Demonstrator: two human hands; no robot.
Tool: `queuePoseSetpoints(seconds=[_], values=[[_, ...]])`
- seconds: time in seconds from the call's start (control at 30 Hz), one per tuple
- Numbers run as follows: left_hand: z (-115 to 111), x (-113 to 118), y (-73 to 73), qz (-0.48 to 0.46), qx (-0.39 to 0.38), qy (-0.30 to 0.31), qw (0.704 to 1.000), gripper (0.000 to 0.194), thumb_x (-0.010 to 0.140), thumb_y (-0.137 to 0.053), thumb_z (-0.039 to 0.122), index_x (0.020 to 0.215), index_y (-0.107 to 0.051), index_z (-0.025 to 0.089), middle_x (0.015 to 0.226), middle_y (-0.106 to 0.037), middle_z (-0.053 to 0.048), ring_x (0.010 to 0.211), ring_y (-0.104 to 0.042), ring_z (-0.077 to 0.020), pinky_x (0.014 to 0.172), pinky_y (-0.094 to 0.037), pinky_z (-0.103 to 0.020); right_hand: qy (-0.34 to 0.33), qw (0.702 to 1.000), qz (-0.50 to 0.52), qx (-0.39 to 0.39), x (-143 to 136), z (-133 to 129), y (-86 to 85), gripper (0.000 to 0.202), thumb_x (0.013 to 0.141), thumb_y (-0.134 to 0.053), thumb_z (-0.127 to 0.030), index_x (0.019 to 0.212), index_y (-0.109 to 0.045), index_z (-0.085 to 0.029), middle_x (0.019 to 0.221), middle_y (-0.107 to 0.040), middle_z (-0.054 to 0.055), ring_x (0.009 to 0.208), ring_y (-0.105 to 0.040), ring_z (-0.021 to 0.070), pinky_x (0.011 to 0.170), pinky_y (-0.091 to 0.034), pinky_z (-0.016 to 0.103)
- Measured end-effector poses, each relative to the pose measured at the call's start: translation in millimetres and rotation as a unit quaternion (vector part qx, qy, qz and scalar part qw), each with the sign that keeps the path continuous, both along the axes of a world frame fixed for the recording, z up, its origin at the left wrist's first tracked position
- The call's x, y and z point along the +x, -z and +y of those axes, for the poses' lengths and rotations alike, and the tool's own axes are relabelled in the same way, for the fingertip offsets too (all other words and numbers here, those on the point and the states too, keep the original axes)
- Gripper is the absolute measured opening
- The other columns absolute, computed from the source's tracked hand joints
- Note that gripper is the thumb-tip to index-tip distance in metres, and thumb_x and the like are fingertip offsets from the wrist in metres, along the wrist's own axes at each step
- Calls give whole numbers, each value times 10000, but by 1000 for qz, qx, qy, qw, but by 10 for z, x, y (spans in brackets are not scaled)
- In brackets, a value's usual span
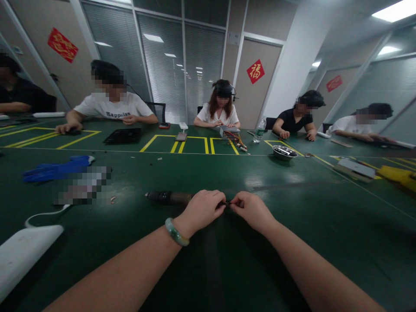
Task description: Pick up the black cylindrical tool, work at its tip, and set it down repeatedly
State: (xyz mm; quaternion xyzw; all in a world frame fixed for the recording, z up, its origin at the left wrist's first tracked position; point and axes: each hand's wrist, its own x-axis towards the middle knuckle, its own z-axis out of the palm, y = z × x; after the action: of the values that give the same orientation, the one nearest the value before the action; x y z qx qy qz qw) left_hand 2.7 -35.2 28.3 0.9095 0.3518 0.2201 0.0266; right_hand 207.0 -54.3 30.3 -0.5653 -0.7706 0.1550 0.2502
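My left hand (205, 209), with a green bangle (176, 232) at its wrist, is closed around a small dark part near the middle of the green table (130, 247). Just right of it, my right hand (251, 209) pinches the other end of what looks like the same small dark part (227, 203), too small to make out clearly. A black and brown cylindrical tool (169, 197) lies on the table beside my left hand, its tip pointing left and its right end hidden behind that hand.
At left lie a blue object (58, 168), a blurred-out device (82, 186) and a white case (29, 245) with a cable. Farther off are a metal bowl (284, 152), a bottle (259, 130), wires (237, 141) and a black tray (122, 135). Several people sit across the table.
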Motion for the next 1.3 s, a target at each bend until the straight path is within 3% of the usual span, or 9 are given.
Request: queuePoseSetpoints(seconds=[0.33,0.53,0.8,0.97,1.03,1.17,1.3], values=[[-14,-3,-34,2,-7,4,1000,86,905,-546,277,933,-603,219,898,-624,0,820,-588,-168,742,-419,-303,-3,998,29,-49,0,11,-7,61,801,-663,-260,806,-701,-214,734,-623,-27,648,-541,108,579,-370,225],[9,8,-2,3,-4,-3,1000,80,891,-565,267,938,-606,217,896,-633,0,836,-597,-172,779,-432,-313,-10,1000,7,22,-31,8,72,25,805,-660,-205,787,-677,-203,766,-608,-26,673,-540,100,610,-378,217],[-1,29,-11,16,-5,-27,999,134,890,-565,289,1011,-552,233,920,-635,8,827,-607,-183,763,-445,-321,-44,984,-138,108,-46,31,107,107,891,-590,-211,835,-681,-202,838,-597,-2,729,-561,108,660,-403,223],[-30,34,-31,22,-4,-43,999,151,882,-576,275,1017,-531,225,939,-635,-5,849,-614,-192,772,-452,-325,-74,958,-225,163,-75,42,72,169,938,-523,-249,891,-679,-200,962,-630,57,911,-567,180,808,-431,286],[-45,30,-47,20,-6,-39,999,156,882,-576,275,1019,-529,220,945,-637,-12,859,-617,-197,777,-461,-333,-83,955,-244,150,-81,53,84,173,953,-484,-230,969,-648,-176,974,-639,81,930,-574,197,827,-438,303],[-76,10,-85,-4,10,-13,1000,217,865,-601,283,1059,-534,213,1034,-639,-39,985,-607,-219,902,-456,-383,-102,946,-288,105,-103,97,117,146,946,-468,-194,1001,-592,-139,926,-635,90,855,-593,203,776,-449,296],[-100,-18,-108,-35,46,14,998,363,876,-588,303,1216,-498,211,1267,-575,-70,1246,-483,-229,1106,-310,-433,-84,951,-282,98,-55,198,65,156,926,-466,-139,1041,-565,-176,1006,-619,70,952,-580,198,841,-416,277]])
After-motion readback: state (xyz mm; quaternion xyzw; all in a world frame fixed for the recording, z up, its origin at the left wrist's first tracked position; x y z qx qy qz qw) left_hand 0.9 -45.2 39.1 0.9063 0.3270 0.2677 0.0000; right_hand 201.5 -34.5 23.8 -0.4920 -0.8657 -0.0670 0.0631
